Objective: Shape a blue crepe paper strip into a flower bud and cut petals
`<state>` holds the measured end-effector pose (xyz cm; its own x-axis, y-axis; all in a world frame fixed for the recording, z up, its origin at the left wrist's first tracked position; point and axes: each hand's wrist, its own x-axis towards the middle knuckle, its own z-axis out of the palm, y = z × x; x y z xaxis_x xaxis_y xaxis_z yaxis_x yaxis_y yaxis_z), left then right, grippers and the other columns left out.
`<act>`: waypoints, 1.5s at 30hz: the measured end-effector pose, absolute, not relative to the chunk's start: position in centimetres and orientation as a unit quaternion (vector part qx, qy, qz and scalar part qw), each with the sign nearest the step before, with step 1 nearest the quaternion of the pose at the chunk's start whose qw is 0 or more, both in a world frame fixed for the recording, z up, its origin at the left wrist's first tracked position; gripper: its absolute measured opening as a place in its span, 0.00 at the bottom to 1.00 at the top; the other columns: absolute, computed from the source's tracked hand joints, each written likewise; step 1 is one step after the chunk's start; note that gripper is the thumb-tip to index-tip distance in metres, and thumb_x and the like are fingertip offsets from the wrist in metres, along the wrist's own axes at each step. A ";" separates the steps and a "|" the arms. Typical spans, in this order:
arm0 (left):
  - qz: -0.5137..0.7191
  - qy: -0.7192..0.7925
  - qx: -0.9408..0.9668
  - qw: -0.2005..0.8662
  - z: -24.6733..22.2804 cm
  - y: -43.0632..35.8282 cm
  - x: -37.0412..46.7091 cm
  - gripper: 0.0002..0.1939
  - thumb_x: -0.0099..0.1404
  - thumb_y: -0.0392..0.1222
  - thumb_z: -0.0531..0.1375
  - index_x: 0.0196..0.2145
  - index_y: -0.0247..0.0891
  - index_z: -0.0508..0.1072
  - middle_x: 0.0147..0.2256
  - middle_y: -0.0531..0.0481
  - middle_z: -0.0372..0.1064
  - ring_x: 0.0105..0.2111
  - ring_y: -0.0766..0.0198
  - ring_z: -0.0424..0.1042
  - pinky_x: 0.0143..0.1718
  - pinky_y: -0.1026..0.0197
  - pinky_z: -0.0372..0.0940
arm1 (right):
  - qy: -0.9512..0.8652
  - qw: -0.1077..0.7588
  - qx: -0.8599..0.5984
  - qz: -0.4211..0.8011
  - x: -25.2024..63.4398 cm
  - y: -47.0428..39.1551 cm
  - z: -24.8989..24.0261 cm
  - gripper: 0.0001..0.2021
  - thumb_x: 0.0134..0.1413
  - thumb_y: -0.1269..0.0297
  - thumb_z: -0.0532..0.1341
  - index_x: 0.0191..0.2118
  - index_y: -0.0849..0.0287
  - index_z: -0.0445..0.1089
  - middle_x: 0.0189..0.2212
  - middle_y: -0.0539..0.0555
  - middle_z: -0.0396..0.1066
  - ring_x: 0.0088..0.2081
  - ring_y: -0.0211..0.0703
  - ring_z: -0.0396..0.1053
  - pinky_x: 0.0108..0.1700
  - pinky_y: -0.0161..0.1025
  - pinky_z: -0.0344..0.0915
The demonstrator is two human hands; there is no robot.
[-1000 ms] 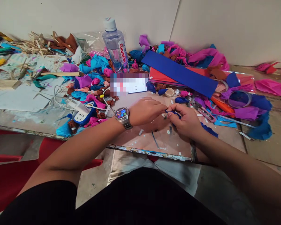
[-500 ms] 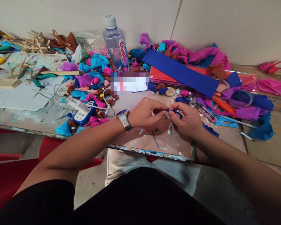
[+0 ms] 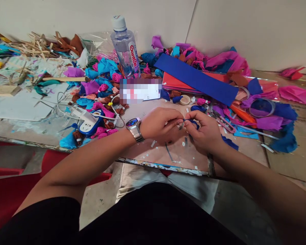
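Close together over the front part of the table, both hands work on a small dark blue piece (image 3: 194, 124). My right hand (image 3: 203, 128) pinches this blue piece between thumb and fingers. My left hand (image 3: 163, 123), with a metal watch (image 3: 134, 129) on its wrist, has thumb and fingertips pressed together at the left end of the piece; what lies between them is too small to make out. Behind the hands lies a lit phone (image 3: 151, 92). A round cream-coloured ring (image 3: 185, 99) sits beyond the fingertips.
A water bottle (image 3: 125, 51) stands behind the phone. A blue paper strip (image 3: 196, 79) lies over red packets. Crumpled coloured paper pieces (image 3: 107, 66) spread on both sides. A power strip (image 3: 89, 126) with cables is at left, a tape roll (image 3: 262, 107) at right.
My left hand's fingers have closed in slightly at the tip of the blue piece, and the left wrist has turned a little. My right hand has barely moved.
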<state>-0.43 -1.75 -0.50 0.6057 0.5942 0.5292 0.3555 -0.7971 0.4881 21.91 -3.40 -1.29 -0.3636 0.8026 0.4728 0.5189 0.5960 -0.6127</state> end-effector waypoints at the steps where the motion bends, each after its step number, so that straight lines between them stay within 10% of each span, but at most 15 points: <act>1: 0.357 0.260 0.883 0.160 -0.6 -1.7 -0.4 0.15 0.78 0.46 0.55 0.39 0.36 0.79 0.31 0.48 0.79 0.31 0.65 0.74 0.34 0.63 0.62 | -0.803 0.389 -0.413 0.184 21.9 -3.4 -1.3 0.03 0.63 0.64 0.62 0.39 0.55 0.72 0.31 0.49 0.77 0.32 0.43 0.73 0.36 0.39 0.64; 14: 0.431 0.258 0.857 0.113 -0.9 -1.5 -0.7 0.10 0.74 0.46 0.64 0.41 0.38 0.82 0.34 0.48 0.83 0.33 0.67 0.80 0.36 0.66 0.67 | -0.759 0.402 -0.415 0.300 21.7 -3.8 -0.8 0.04 0.64 0.63 0.62 0.40 0.56 0.72 0.31 0.49 0.74 0.31 0.41 0.69 0.35 0.38 0.64; 45: 0.505 0.304 0.701 0.401 -2.2 -2.0 0.8 0.13 0.67 0.50 0.70 0.43 0.40 0.85 0.41 0.43 0.84 0.40 0.62 0.81 0.44 0.59 0.75 | -0.712 0.468 -0.443 0.278 22.1 -3.4 -0.9 0.04 0.59 0.61 0.71 0.36 0.53 0.78 0.33 0.51 0.81 0.35 0.46 0.77 0.40 0.45 0.71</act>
